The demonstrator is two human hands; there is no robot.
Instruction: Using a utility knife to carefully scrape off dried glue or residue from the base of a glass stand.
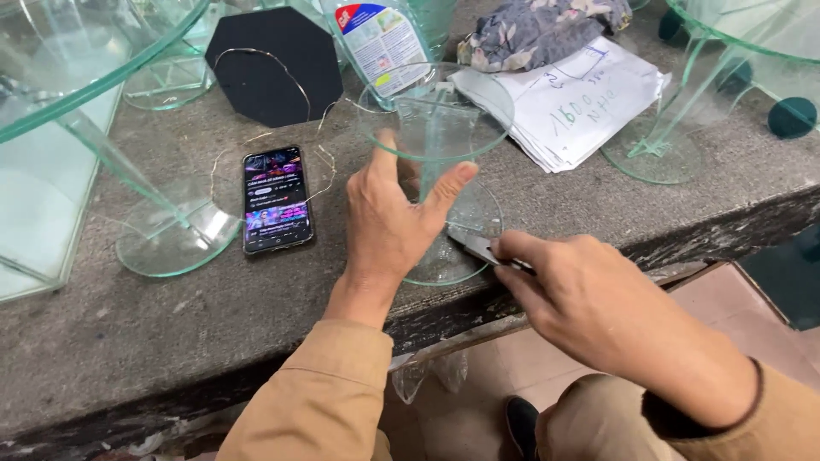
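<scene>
Glass stand (437,128) at table (128,341) edge | left hand (389,226) fingers closed round stem | right hand (589,312) pinching blade (472,248) at base | stiff, slippery, fragile; stem looks safest hold.

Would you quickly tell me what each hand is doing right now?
Left hand: gripping the glass stand at its stem.
Right hand: closed on a small blade.

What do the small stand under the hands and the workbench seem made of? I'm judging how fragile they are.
The small stand looks like clear glass, glossy, with green-tinted edges. The workbench looks like rough grey concrete or stone, matte, speckled, with a chipped front edge.
</scene>
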